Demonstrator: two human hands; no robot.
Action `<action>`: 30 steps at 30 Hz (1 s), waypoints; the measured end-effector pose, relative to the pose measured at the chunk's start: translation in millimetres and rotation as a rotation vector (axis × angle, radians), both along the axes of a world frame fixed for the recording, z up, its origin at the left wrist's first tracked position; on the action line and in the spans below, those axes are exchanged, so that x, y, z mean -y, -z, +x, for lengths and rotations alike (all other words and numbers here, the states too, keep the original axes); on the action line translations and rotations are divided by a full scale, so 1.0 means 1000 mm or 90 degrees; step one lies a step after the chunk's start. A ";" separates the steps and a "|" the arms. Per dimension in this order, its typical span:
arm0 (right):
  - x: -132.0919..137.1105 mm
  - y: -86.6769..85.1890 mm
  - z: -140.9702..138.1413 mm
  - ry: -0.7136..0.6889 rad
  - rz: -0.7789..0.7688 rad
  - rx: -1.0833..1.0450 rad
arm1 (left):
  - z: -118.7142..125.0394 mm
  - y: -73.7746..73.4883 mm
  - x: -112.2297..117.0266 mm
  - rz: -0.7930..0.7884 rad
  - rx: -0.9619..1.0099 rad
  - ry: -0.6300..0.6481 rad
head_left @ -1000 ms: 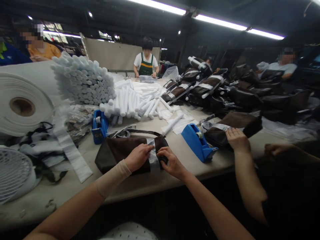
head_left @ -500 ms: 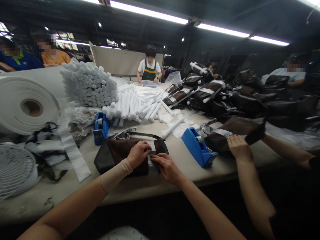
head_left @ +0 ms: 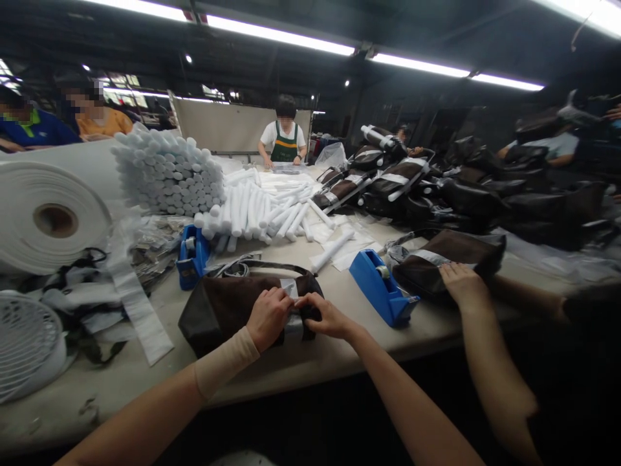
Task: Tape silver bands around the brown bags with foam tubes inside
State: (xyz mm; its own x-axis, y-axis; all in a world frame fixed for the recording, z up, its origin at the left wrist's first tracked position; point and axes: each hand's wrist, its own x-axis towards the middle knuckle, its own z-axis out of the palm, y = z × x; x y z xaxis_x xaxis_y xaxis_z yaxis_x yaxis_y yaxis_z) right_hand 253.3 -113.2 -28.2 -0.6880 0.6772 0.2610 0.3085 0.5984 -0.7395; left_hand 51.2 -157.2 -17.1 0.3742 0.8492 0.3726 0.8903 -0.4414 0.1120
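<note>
A dark brown handbag (head_left: 223, 301) lies on its side on the table in front of me, its handle pointing away. Around its right part runs a pale, shiny wrapping strip (head_left: 294, 327). My left hand (head_left: 270, 317), with a beige sleeve on the wrist, is closed with curled fingers on the strip's upper part. From the right, my right hand (head_left: 326, 315) meets it, thumb and forefinger pinched on the same strip. The fingertips nearly touch, hiding the exact spot they grip.
Blue tape dispensers (head_left: 381, 285) stand right and behind left. White foam rolls (head_left: 252, 207) are heaped at the back. A large white roll (head_left: 29, 220) and a fan (head_left: 29, 343) sit left. A co-worker's hand (head_left: 460, 281) rests on another bag (head_left: 436, 255) at right.
My left hand has moved slightly down and curled tighter. My right hand has drawn up into a pinch beside it. The view has shifted a little.
</note>
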 end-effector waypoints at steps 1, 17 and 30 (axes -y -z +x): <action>-0.001 0.000 0.000 -0.005 -0.021 -0.005 | 0.001 0.001 0.000 -0.006 -0.017 0.000; 0.010 0.011 0.000 0.019 0.129 -0.020 | -0.004 0.006 0.032 0.019 -0.054 0.080; -0.038 -0.057 -0.040 0.223 -0.258 -0.204 | -0.005 0.025 0.028 0.067 -0.049 0.115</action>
